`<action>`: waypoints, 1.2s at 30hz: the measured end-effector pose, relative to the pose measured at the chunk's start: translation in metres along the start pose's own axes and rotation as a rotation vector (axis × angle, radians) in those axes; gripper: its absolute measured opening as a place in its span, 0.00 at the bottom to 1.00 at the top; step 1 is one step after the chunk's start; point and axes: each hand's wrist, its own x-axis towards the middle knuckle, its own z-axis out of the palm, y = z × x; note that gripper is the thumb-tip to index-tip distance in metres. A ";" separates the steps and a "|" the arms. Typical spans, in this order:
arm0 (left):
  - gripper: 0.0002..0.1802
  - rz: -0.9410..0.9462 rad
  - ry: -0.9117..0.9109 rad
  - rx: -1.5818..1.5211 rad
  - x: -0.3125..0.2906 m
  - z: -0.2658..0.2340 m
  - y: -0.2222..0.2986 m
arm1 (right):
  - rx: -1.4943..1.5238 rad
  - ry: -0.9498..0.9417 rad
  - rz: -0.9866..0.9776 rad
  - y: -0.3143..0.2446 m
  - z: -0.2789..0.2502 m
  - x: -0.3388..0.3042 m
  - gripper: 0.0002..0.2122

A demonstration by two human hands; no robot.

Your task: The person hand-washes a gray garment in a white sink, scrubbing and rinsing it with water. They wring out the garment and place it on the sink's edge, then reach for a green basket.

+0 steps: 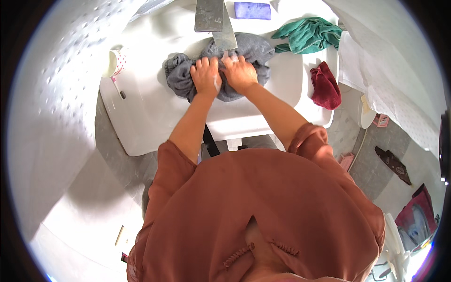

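Observation:
A bunched, wet-looking grey garment (180,77) lies in the white sink (282,96), beneath a flat metal faucet (224,37). My left hand (206,77) presses on its left part, fingers curled into the fabric, with a white streak of suds near the thumb. Close beside it, my right hand (240,75) grips the middle of the same garment, knuckles up. Both thumbs point toward each other under the spout, where a little water or foam shows. The fingertips are partly sunk in the folds.
A purple-blue soap bar (252,11) lies behind the faucet. On the right rim rest a green cloth (307,35) and a dark red cloth (325,87). A dotted cup (114,62) and a toothbrush (119,88) sit at left. White curtains (61,94) hang on both sides.

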 end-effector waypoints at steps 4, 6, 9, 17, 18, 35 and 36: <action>0.07 0.057 -0.081 -0.001 0.035 0.018 -0.025 | 0.078 -0.284 0.221 -0.009 -0.032 0.054 0.14; 0.09 0.067 -0.139 -0.126 0.047 0.019 -0.038 | 0.118 -0.238 0.329 -0.015 -0.045 0.067 0.16; 0.14 -0.013 -0.211 -0.248 0.066 -0.006 -0.034 | 0.231 -0.178 0.397 0.014 -0.029 0.088 0.18; 0.15 -0.335 -0.247 -1.288 0.017 0.013 -0.062 | 0.809 0.091 0.261 0.034 -0.020 0.004 0.15; 0.14 -0.371 -0.286 -1.373 0.010 -0.009 -0.052 | 0.834 0.134 0.280 0.031 -0.026 -0.009 0.15; 0.13 -0.602 -0.335 -1.531 0.007 -0.047 -0.068 | -0.192 0.675 -0.288 -0.075 -0.180 -0.012 0.22; 0.13 -0.606 -0.359 -1.535 0.005 -0.049 -0.070 | -0.161 0.688 -0.295 -0.077 -0.180 -0.018 0.23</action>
